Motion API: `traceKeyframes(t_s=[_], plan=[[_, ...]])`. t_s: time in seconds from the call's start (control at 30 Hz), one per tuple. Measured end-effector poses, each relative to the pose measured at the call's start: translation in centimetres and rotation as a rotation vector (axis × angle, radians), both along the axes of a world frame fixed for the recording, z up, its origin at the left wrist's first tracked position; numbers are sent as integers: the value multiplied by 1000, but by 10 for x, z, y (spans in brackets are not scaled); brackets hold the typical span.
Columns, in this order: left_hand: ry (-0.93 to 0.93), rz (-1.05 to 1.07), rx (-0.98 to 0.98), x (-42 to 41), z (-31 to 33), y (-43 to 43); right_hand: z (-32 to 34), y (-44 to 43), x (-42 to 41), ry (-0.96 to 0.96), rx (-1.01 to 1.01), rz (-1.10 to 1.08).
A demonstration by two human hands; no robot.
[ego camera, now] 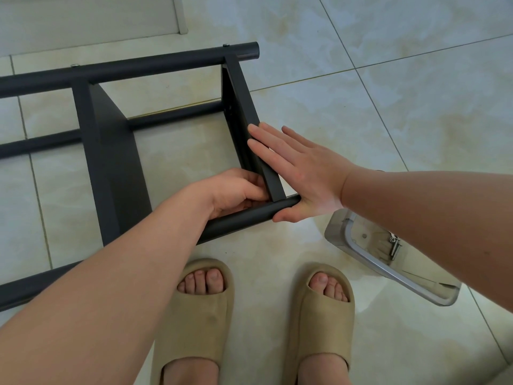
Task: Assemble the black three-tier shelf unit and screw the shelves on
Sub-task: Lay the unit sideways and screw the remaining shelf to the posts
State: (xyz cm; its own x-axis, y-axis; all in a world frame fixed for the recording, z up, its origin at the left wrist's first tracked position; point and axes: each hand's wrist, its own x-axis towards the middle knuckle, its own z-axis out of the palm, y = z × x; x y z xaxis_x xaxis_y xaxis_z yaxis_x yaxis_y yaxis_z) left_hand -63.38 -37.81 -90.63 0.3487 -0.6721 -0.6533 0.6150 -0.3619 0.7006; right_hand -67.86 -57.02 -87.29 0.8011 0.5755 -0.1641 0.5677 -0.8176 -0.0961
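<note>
Two shelves showing on the black shelf unit [91, 140], tipped on its side across the tiled floor [361, 107]; any third out of view past the left edge. From the left: long poles, then a middle shelf [119, 173], then an end shelf [241, 101] near the pole tips. Two screw heads [225, 45] seated along the far pole [152, 63], so likely fixed there already. Judged well along, with the near corner of the end shelf seemingly the joint in hand and probably yet to be screwed. Left hand [236, 190] curled in at that corner, fingers tucked into the joint of end shelf and near pole [244, 216]; whether pinching a screw, cannot tell. Right hand [302, 170] spread flat, fingers straight, pressing the outer face of the end shelf, heel of the palm just beside the near pole's tip. Further right, well apart, a clear tub [340, 229] with spare screws [394, 244] lying inside.
</note>
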Motion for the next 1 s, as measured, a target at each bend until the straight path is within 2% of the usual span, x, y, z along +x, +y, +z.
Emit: traceKeyframes(t_s=[0.17,0.37,1.0], plan=[[26,45,-2,1,0,0,-1,0,0,-2,11,-1],[-7,-67,42,0,0,2,0,0,0,-6,18,0],[-11,-21,11,0,1,1,0,0,0,1,22,-6]])
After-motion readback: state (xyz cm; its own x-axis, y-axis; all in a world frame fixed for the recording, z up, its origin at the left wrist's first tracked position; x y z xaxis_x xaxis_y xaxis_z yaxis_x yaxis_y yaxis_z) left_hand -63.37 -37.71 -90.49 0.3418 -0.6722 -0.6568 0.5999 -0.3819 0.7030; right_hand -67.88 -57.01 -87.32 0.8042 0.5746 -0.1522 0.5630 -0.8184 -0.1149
